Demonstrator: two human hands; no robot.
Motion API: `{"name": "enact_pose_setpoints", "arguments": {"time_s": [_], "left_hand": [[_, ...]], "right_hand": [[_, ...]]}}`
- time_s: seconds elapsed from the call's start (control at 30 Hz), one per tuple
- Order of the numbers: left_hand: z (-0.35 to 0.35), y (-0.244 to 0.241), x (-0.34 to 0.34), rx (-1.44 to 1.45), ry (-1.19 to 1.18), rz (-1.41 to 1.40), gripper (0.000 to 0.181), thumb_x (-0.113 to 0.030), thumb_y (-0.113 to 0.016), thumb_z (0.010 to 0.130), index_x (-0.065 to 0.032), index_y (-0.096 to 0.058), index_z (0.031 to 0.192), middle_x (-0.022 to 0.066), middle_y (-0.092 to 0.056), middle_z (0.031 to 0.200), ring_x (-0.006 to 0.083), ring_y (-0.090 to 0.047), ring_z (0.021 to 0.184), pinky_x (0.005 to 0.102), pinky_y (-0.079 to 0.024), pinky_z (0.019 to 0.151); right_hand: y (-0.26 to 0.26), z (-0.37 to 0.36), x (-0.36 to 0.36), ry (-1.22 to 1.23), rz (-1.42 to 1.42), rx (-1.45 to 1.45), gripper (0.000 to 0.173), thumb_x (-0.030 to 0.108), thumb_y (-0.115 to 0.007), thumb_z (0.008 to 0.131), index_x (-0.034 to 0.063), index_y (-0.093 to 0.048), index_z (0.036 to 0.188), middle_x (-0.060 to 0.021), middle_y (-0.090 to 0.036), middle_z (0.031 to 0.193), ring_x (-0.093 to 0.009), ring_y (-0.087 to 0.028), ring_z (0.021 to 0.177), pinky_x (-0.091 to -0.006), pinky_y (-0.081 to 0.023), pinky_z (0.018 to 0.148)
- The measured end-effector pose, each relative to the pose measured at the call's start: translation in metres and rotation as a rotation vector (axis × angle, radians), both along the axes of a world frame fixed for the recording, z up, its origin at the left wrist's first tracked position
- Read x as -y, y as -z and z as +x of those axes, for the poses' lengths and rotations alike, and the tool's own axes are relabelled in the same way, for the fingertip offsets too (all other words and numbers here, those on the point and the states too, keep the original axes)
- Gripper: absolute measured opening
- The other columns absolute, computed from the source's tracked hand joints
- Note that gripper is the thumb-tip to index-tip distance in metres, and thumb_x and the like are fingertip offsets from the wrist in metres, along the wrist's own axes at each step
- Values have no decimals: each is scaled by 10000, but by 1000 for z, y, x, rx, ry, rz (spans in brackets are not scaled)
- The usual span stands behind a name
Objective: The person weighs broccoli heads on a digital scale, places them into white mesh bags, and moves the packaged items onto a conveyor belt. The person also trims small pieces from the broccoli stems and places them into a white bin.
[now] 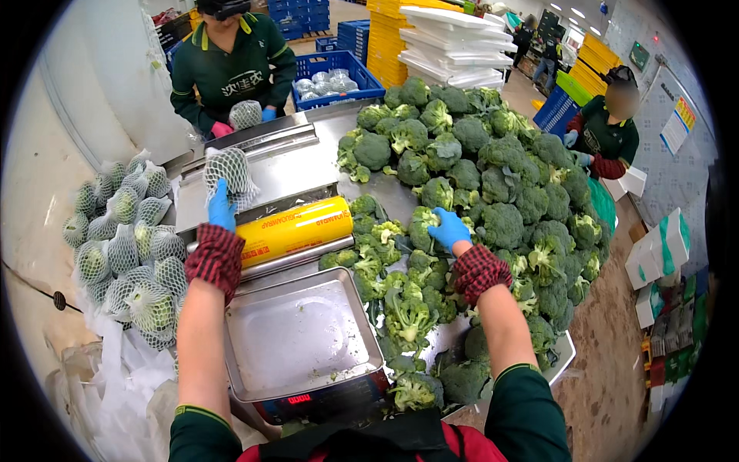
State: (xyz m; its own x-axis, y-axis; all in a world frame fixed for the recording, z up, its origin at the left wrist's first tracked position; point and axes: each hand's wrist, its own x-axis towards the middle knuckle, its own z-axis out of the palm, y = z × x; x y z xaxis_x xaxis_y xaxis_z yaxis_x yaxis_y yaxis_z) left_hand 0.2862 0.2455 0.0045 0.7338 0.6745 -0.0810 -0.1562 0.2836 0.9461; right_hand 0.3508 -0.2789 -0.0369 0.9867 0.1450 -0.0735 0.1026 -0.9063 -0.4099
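My left hand (222,208), in a blue glove, is at a white foam-netted bundle (229,170) on the steel worktable, its fingers against the lower side; whether it grips cannot be told. My right hand (449,230), gloved in blue too, has its fingertips on a broccoli head (423,224) at the left edge of a large broccoli pile (502,190). Between my hands lies a yellow roll of plastic wrap (295,228). Nearer to me, a shallow metal tray (306,341) rests on a digital scale (323,398); only small green crumbs lie in it.
Netted broccoli heads (124,242) are heaped at the left. Across the table, a person in gloves holds another netted bundle (245,114) beside a blue crate (338,75). White foam lids (456,46) stand stacked behind. A second person (609,124) works beyond the pile at the right.
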Motion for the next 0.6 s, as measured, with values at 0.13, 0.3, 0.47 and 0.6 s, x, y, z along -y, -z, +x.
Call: {"name": "enact_pose_setpoints", "arguments": {"time_s": [0.13, 0.3, 0.47, 0.6], "left_hand": [[-82, -15, 10, -100, 510, -118, 460, -333, -514, 941, -39, -476, 1293, 106, -551, 1222, 231, -569, 1055, 369, -463, 889], [-270, -119, 38, -179, 477, 137, 431, -311, -504, 949, -17, -488, 1264, 92, -623, 1093, 188, -639, 890, 302, -526, 765], [-365, -133, 24, -111, 147, 170, 370, -279, -513, 951, -16, -535, 1210, 79, -637, 1026, 154, -629, 837, 284, -515, 753], [-371, -119, 75, -223, 192, 256, 294, -227, -510, 948, -11, -579, 1135, 70, -651, 947, 127, -610, 792, 270, -503, 749]], "right_hand": [[6, 20, 53, -40, 248, -176, 606, 312, -666, 718, 63, -521, 1251, -182, -607, 1159, -320, -595, 1034, -389, -471, 877], [-79, -57, 12, 61, 920, -505, 480, 241, -550, 901, 32, -452, 1321, -95, -534, 1282, -196, -549, 1123, -320, -470, 904], [-71, -151, -36, -195, 1303, -589, 500, 176, -549, 898, 29, -409, 1354, -67, -482, 1331, -158, -509, 1157, -306, -442, 941], [-95, -222, -104, -492, 682, -97, 501, 101, -617, 802, 127, -487, 1285, -79, -557, 1081, -198, -565, 908, -310, -477, 766]]}}
